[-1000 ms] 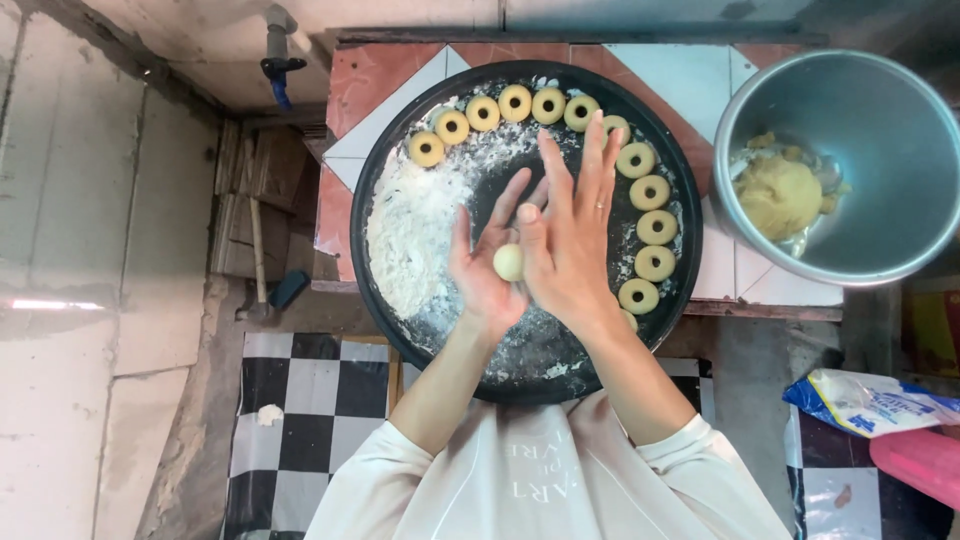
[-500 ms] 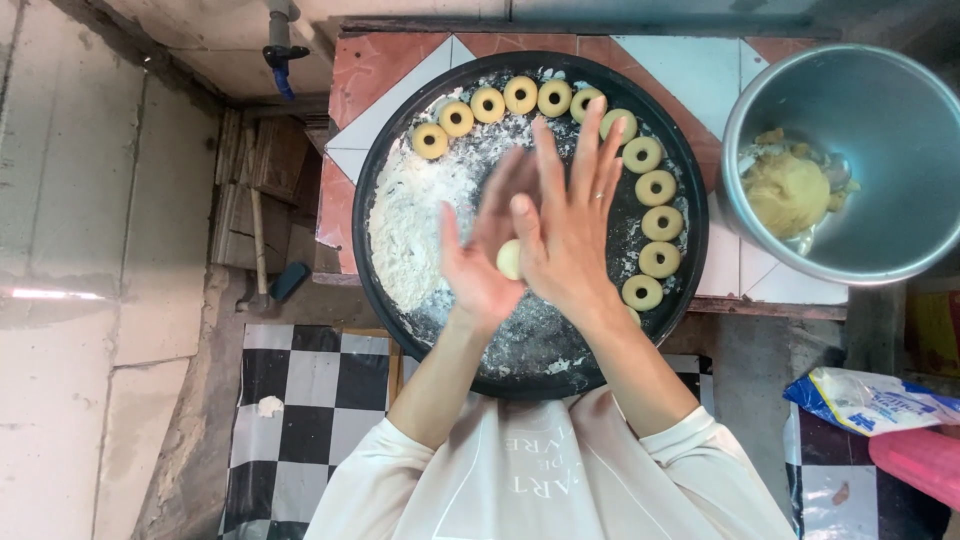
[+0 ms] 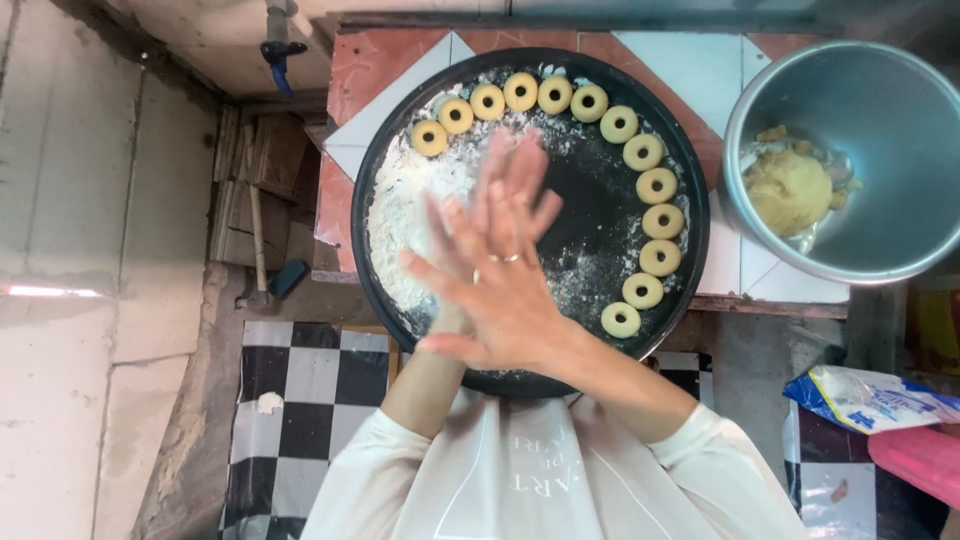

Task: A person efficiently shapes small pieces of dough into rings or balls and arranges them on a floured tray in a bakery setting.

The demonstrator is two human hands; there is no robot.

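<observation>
Both hands are pressed palm to palm above the middle of the round black tray. The right hand lies on top, fingers spread and pointing toward the left of the view, a ring on one finger. The left hand lies beneath it, its blurred fingers reaching out toward the far rim of the tray. No dough shows between the palms; a piece may sit hidden there, but the view does not settle it, since the upper hand covers the spot and the lower one is smeared by motion.

Under the hands and to their left spreads a heap of white flour, dusted thinly across the dark tray floor. A row of dough rings, pale yellow with a hole in each, follows the tray's far and right rim in a curve, well apart from the hands; the nearest ring lies just right of the right wrist.

The tray rests on a tiled worktop in red and white. To its right stands a metal pot with a lump of yellow dough in its bottom. Lower right lie a plastic bag and a pink lid; a checkered cloth covers the person's lap.
</observation>
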